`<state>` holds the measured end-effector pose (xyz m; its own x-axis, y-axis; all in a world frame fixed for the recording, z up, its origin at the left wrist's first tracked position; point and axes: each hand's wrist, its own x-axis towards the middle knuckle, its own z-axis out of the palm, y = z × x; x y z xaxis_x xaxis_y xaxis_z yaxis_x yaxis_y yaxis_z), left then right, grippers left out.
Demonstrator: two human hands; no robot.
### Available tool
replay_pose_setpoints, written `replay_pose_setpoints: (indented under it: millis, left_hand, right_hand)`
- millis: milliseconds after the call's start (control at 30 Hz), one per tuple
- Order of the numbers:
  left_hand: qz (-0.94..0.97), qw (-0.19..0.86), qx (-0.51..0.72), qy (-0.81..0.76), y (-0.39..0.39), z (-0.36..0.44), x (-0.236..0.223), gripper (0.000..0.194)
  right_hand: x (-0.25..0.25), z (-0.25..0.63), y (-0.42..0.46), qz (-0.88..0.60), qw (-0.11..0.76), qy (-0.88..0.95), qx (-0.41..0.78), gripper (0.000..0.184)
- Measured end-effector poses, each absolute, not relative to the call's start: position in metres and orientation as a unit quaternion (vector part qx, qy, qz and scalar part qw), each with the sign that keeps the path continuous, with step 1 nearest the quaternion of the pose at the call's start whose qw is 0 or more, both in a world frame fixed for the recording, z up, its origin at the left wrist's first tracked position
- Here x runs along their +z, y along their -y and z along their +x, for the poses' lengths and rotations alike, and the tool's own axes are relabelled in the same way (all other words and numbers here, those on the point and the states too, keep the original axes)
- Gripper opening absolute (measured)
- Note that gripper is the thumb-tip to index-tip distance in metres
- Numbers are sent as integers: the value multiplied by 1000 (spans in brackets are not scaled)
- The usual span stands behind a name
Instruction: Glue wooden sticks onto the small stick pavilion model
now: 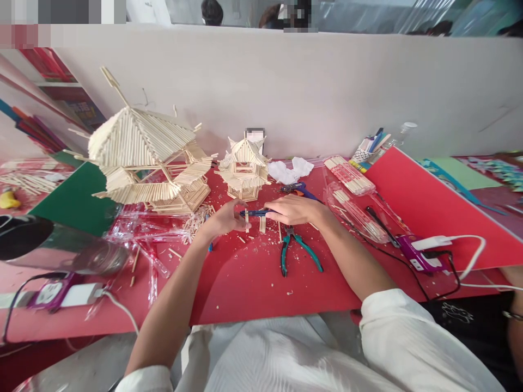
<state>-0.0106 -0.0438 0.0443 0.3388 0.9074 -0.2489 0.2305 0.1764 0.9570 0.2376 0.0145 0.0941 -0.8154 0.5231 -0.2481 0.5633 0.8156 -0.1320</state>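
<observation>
My left hand (224, 220) is closed in a pinch around a short wooden stick (247, 216), held upright above the red table. In my right hand (293, 209) is a slim dark-blue tool (255, 213), which reaches left to the stick; its exact kind is hard to make out. Short wooden sticks (262, 225) show just below the tool. Teal-handled pliers (302, 249) lie open on the table in front of my right hand. Behind my hands stands a small wooden-stick pavilion model (244, 173).
A larger stick pavilion (143, 163) stands at the back left. A blue glue gun (302, 190) lies behind my right hand. Packs of sticks (350, 175), a purple power strip (420, 255) and a red board (445, 212) are on the right. A bottle (61, 247) lies left.
</observation>
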Motion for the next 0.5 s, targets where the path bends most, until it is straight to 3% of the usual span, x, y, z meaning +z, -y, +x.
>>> replay_pose_setpoints:
  millis: [500]
  left_hand:
    - [573,592,283,-491,43,-11,43,79]
  right_hand:
    - [98,233,-8,306,77,-947,-69,37]
